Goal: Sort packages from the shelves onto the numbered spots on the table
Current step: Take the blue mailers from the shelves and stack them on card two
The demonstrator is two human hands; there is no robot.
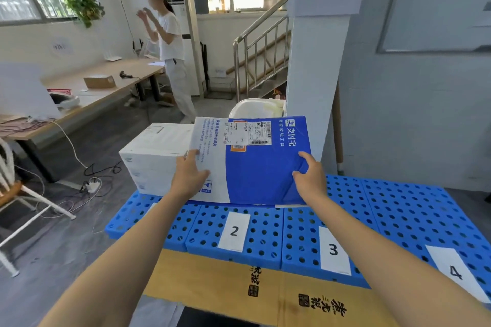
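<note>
A flat blue-and-white package (255, 164) with shipping labels lies tilted over the far part of the blue perforated table (393, 210), just beyond the paper label "2" (233, 231). My left hand (190, 174) grips its white left edge, and my right hand (308, 178) grips its blue right edge. A white carton (151, 156) stands on the table's far left, partly under the package. Labels "3" (333, 249) and "4" (455, 272) lie to the right. Whether the package touches the table I cannot tell.
A brown cardboard sheet (239, 289) hangs along the table's near edge. A white pillar (313, 74) rises behind the table. To the left are a wooden desk (111, 79), a white chair (32, 202), floor cables, and a person (172, 53) standing by the stairs.
</note>
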